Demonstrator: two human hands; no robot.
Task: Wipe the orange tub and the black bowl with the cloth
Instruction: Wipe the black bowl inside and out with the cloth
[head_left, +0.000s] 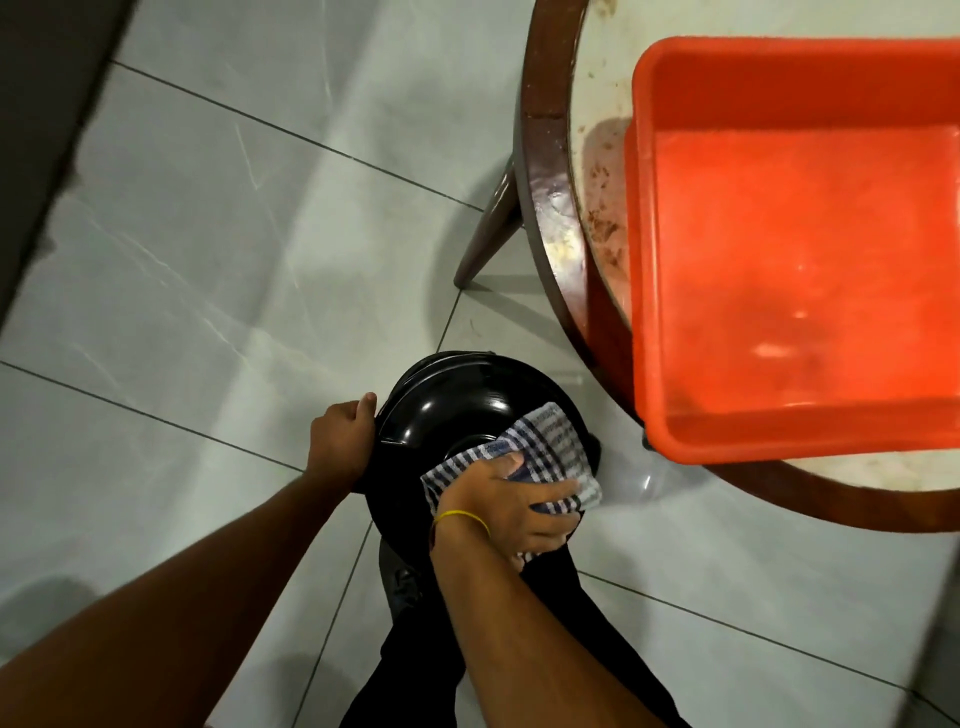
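Observation:
The black bowl (447, 400) is held above the floor in front of me, its glossy inside facing up. My left hand (340, 441) grips its left rim, thumb over the edge. My right hand (514, 506), a yellow band on its wrist, presses a blue and white checked cloth (553, 447) against the bowl's right inner side. The orange tub (800, 249) stands apart on the round table at the upper right, with nothing in it, and its near corner overhangs the table's edge.
The round table (545, 171) has a dark wooden rim and a stained pale top beside the tub. One table leg (488, 239) slants down to the grey tiled floor (208, 260). A dark wall or door edge (47, 130) runs along the left. My dark trouser legs show below the bowl.

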